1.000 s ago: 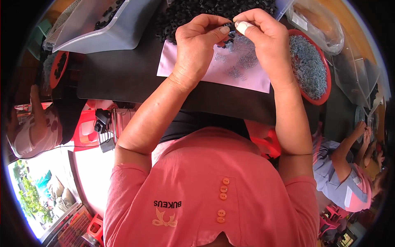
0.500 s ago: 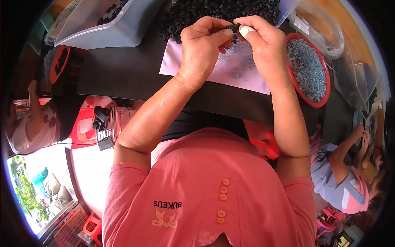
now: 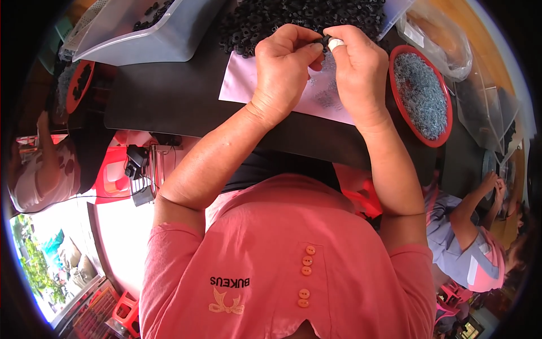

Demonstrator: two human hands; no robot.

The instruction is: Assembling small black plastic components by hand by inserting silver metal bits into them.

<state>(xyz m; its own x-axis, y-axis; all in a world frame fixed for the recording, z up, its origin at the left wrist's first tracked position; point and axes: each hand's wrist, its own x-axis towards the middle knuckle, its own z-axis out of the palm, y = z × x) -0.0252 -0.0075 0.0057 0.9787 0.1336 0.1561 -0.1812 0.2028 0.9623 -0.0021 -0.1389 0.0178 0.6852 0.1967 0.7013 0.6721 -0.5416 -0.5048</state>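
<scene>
Left to right. Versus the half-second-ago frame: left hand (image 3: 282, 70) sits slightly further right, right hand (image 3: 361, 73) slightly further left, so the wrists are closer together. Right forearm now hides the near right corner of the pink sheet (image 3: 237, 79) and more of the small metal springs (image 3: 324, 97) lying on it; a wider strip of dark table (image 3: 169, 107) shows between that arm and the red basin (image 3: 450, 107). Bin and basin look about the same.

Hands: left one nearly closed, thumb and index pinching a small black part (image 3: 326, 40) (tiny and mostly covered, exact shape can't be told), other fingers curled under. Right one also nearly closed, thumb with a white covering (image 3: 336, 43) and index brought in on the part's right side. Part is held up above the sheet, in front of the heap of black parts (image 3: 248, 34).

Around them: grey plastic bin (image 3: 135, 51) at left with more black pieces (image 3: 152, 17) inside; red basin just right of the right wrist, filled with springs; clear plastic bag (image 3: 451, 51) beyond it.
</scene>
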